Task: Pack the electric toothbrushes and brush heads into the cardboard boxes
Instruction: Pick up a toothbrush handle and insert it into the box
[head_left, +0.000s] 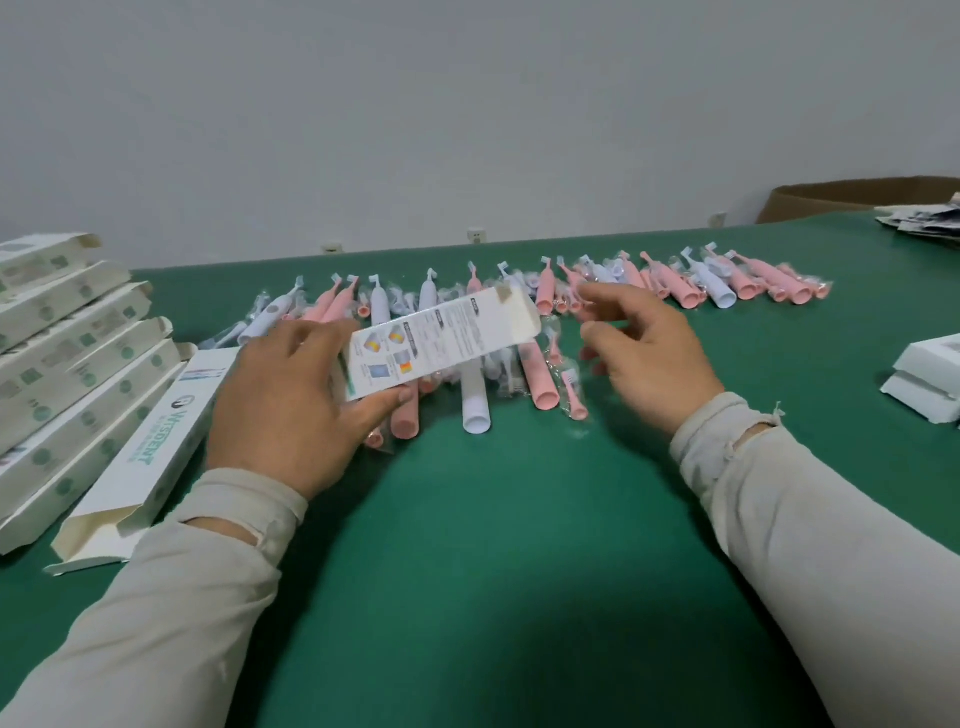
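Observation:
My left hand (283, 400) grips a white printed cardboard box (441, 340) by its near end and holds it above the table, its far flap open. My right hand (641, 351) hovers just right of the box's open end with fingers loosely curled, holding nothing. Under and behind the box lie several pink and white electric toothbrushes, among them a white toothbrush handle (475, 400) and a pink toothbrush handle (540, 376). A wrapped pink brush head (574, 397) lies beside them. More toothbrushes (727, 280) stretch in a row to the right.
The green table (493, 545) carries a stack of white boxes (67, 358) at the left, with one open box (150, 457) lying beside my left arm. Folded white cartons (930, 379) sit at the right edge. A brown cardboard bin (852, 197) stands at the far right.

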